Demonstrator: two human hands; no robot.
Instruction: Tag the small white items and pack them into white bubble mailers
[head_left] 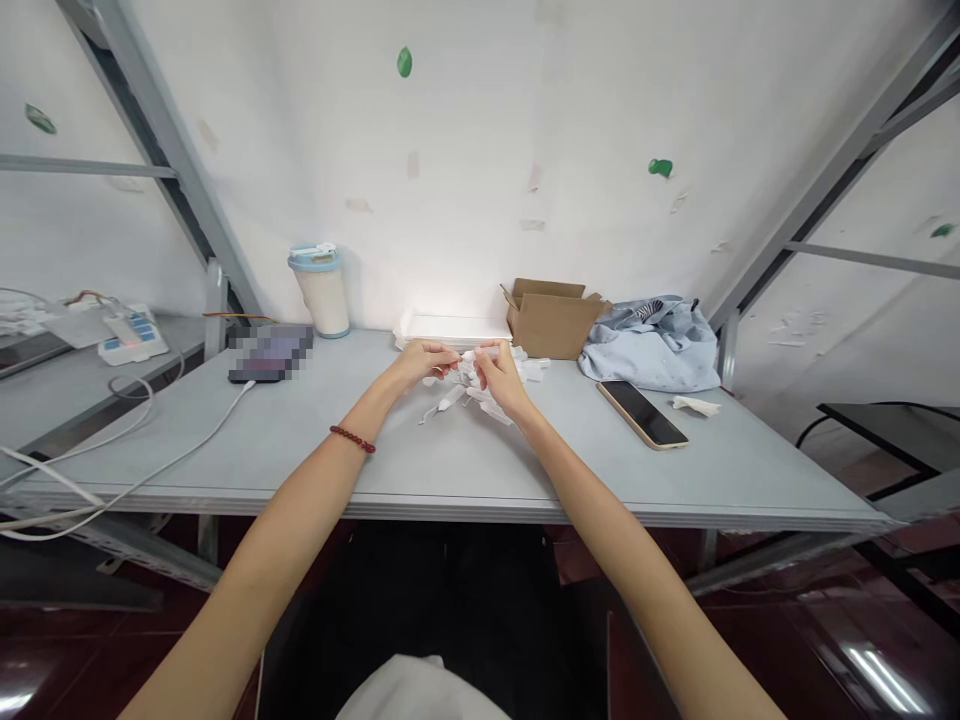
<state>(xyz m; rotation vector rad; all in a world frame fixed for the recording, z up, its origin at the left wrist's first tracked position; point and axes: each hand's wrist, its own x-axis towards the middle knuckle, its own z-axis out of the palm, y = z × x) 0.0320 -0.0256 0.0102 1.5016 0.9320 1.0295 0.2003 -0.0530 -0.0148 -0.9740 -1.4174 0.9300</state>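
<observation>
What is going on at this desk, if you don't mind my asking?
A person is at a grey desk, with both hands close together. The right hand holds a small white item, and the left hand has its fingertips right at the item's end; its exact grip is too small to make out. More white pieces lie loosely beneath and around the hands. Behind them stands an open cardboard box.

Left hand (429, 362) and right hand (500, 376) pinching small white piece (469, 355), just above kinda messy white pile (489, 406) on grey surface (457, 465). Open cardboard box (551, 325) behind, phone (643, 414) lying off to right, blue-lidded cup (325, 296) back left.
</observation>
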